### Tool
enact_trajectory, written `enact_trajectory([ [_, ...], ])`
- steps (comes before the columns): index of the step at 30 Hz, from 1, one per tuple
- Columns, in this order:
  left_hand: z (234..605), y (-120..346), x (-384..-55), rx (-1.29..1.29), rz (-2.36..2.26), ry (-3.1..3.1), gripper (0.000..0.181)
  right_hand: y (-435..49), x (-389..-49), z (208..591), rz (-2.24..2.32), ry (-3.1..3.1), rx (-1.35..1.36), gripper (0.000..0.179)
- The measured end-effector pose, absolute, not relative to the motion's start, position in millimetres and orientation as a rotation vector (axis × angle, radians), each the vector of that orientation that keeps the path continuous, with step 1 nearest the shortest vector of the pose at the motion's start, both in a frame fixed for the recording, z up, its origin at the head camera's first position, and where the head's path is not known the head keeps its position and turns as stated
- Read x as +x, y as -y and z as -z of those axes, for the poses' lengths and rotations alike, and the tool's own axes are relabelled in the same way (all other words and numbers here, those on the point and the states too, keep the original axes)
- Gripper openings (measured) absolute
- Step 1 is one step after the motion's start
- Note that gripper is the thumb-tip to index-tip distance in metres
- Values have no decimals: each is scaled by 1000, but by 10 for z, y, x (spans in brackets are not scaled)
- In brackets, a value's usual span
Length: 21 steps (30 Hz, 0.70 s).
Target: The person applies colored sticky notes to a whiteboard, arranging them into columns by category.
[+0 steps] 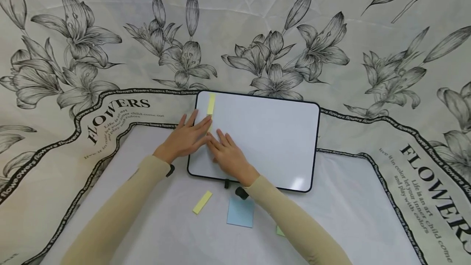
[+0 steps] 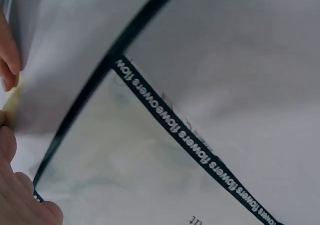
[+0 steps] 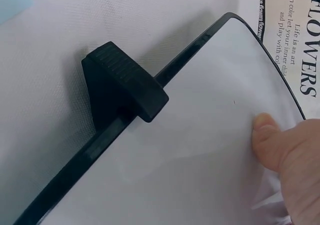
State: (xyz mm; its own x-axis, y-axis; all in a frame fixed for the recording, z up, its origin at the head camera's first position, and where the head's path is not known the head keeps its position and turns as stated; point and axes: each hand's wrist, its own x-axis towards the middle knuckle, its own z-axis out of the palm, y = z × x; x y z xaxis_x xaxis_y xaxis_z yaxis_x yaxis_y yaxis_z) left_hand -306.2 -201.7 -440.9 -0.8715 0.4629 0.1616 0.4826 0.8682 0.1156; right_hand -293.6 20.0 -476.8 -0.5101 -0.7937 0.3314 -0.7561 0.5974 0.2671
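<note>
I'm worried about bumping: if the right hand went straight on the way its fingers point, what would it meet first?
Likely the left hand, just ahead over the whiteboard; depth is unclear, so they may already touch.

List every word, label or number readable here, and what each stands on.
"FLOWERS": large, on the printed cloth, left and right of the whiteboard.
"Life is an art": smaller, cloth, both sides.
"and play with colors": smaller, clearest on the right.
"live it in color let your inner child come": cloth, right side.
"flowers", repeated: the cloth's dark border band.
Print beside that band, left wrist view: too blurred.
</note>
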Motion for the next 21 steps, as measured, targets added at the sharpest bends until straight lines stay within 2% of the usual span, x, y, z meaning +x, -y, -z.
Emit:
enact_trajectory([
  [10,4387,1960,-3076,-712,288,2933,63,-209,-2926,4767,233,2428,1218,74],
  [21,4627,2218,-2728,-742,270,2907,62,-261,-2810,4790,152,2406,1269,63],
])
